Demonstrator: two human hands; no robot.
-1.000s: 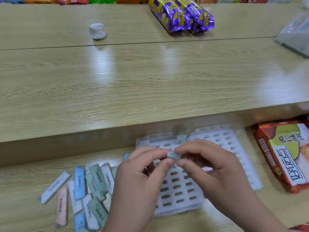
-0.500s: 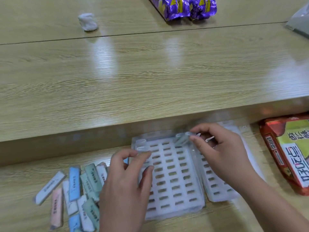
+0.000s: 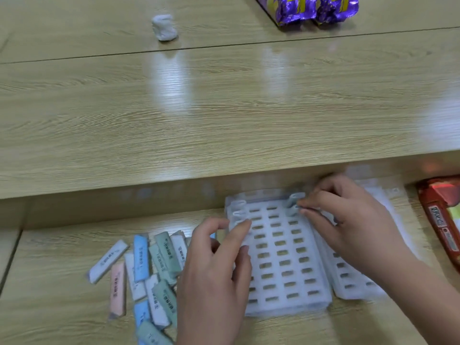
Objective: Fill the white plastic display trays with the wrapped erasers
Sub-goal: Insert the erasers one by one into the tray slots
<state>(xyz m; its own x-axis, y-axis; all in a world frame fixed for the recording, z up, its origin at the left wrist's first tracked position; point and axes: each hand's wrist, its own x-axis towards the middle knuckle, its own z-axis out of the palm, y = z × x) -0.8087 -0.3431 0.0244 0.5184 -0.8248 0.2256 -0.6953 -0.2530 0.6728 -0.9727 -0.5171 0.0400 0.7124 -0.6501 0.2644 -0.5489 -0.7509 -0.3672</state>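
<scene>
A white slotted display tray [image 3: 281, 257] lies on the lower wooden surface, with a second white tray [image 3: 353, 282] overlapping its right side. Two wrapped erasers [image 3: 239, 207] stand in slots at the first tray's far left corner. My right hand [image 3: 348, 220] pinches a pale wrapped eraser [image 3: 295, 202] at the far right slots of that tray. My left hand [image 3: 216, 277] has thumb and forefinger curled on the tray's left rim. Several loose wrapped erasers [image 3: 149, 265] in blue, green, white and pink lie left of the tray.
A raised wooden tabletop edge [image 3: 174, 190] runs just behind the trays. A red snack pack [image 3: 440, 220] lies to the right. On the upper surface sit a crumpled white lump [image 3: 164, 27] and purple foil packs [image 3: 306, 8].
Both hands held one eraser together above the tray. They have parted: my right hand carried it to the tray's far right corner, and my left hand dropped to the left rim.
</scene>
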